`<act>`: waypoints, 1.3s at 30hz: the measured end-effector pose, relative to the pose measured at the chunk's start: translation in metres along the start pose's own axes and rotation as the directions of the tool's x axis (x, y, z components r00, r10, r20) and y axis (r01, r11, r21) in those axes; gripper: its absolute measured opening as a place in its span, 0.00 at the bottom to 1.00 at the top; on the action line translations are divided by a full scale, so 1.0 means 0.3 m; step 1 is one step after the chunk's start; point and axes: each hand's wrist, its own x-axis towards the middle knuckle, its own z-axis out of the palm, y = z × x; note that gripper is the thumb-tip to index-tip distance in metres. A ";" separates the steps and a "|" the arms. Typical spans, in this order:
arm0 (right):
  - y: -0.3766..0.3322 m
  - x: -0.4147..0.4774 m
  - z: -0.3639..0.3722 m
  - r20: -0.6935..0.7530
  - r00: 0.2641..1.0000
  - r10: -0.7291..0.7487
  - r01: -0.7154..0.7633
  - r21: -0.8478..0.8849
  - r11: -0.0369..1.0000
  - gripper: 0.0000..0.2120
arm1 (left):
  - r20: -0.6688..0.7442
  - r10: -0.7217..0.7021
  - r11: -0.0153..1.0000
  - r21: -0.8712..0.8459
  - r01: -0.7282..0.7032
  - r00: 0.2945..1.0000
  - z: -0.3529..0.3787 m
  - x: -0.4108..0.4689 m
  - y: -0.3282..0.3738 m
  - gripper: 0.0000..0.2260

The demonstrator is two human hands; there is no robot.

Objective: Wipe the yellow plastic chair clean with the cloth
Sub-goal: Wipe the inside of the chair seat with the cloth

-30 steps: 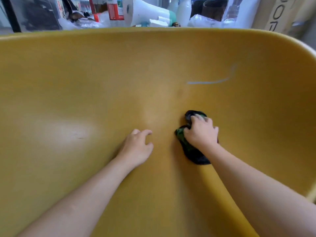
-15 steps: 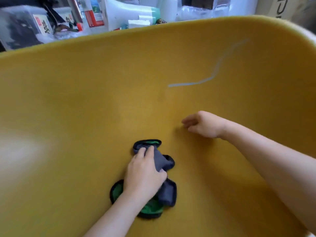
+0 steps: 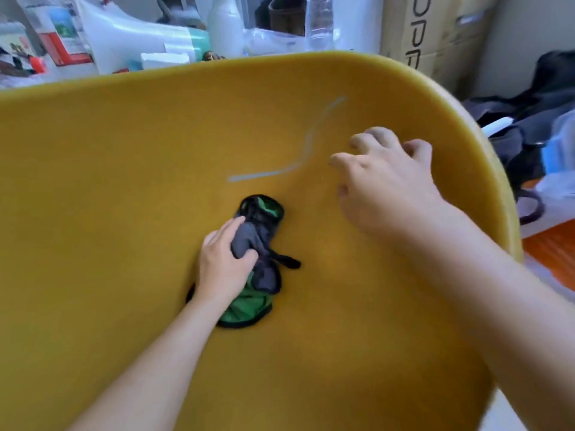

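Observation:
The yellow plastic chair [image 3: 118, 188] fills most of the view, its curved rim running along the top and right. A crumpled grey, black and green cloth [image 3: 259, 244] lies in the middle of the seat. My left hand [image 3: 222, 264] lies on the cloth, with fingers and thumb curled round a grey fold. My right hand [image 3: 384, 181] hovers to the right with fingers spread and loosely bent, holding nothing, near the chair's right rim. A pale curved streak [image 3: 306, 150] marks the chair surface between the cloth and the rim.
Behind the chair stand a white megaphone [image 3: 133, 35], white bottles [image 3: 225, 23] and cardboard boxes [image 3: 420, 29]. Dark bags [image 3: 535, 119] and an orange surface [image 3: 553, 250] lie to the right of the rim.
The cloth passed from my right hand to my left. My left hand slid the cloth up toward the streak. My right hand rose and moved right, toward the rim, fingers spreading.

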 end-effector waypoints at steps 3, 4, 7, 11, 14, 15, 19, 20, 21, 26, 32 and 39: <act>0.111 -0.062 -0.013 -0.211 0.973 0.092 -0.107 -0.061 0.992 0.21 | 0.018 0.044 0.996 -0.082 -0.042 0.999 0.076 -0.053 0.106 0.24; 0.114 -0.074 -0.010 -0.248 0.965 0.087 -0.105 -0.057 0.993 0.23 | 0.027 0.152 0.980 -0.132 -0.147 0.988 0.104 -0.093 0.180 0.24; 0.108 -0.073 -0.027 -0.330 0.931 0.159 -0.163 0.015 0.987 0.30 | 0.035 0.498 0.828 -0.315 -0.463 0.866 0.168 -0.252 0.400 0.24; 0.206 -0.041 -0.062 -0.189 0.886 0.423 -0.402 0.141 0.905 0.28 | -0.013 0.705 0.691 -0.216 -0.690 0.709 0.218 -0.154 0.383 0.26; 0.212 -0.040 -0.027 -0.168 0.897 0.408 -0.387 0.144 0.911 0.28 | -0.132 0.249 0.952 -0.149 -0.267 0.960 0.243 0.045 0.355 0.23; 0.208 -0.032 -0.019 -0.185 0.899 0.397 -0.373 0.151 0.915 0.28 | -0.149 0.130 0.976 -0.156 -0.153 0.980 0.250 0.040 0.393 0.22; 0.226 -0.027 -0.013 -0.175 0.902 0.394 -0.360 0.194 0.912 0.30 | -0.014 0.593 0.788 -0.199 -0.583 0.805 0.245 -0.244 0.521 0.25; 0.236 -0.031 -0.017 -0.171 0.901 0.399 -0.364 0.205 0.909 0.31 | 0.026 0.674 0.726 -0.208 -0.655 0.738 0.241 -0.269 0.516 0.24; 0.243 -0.034 -0.018 -0.170 0.901 0.399 -0.360 0.221 0.906 0.31 | 0.027 0.732 0.672 -0.189 -0.716 0.680 0.241 -0.228 0.502 0.24; 0.230 -0.040 -0.036 -0.144 0.912 0.383 -0.339 0.262 0.904 0.29 | -0.224 0.227 0.967 -0.064 -0.247 0.948 0.260 0.118 0.519 0.24; 0.323 0.157 -0.137 0.051 0.962 0.267 -0.267 0.349 0.898 0.20 | 0.069 0.624 0.781 -0.083 -0.619 0.778 0.225 -0.234 0.465 0.26; 0.287 0.256 -0.079 0.008 0.988 0.152 -0.145 0.344 0.928 0.26 | -0.106 0.458 0.885 0.146 -0.442 0.882 0.246 0.122 0.565 0.27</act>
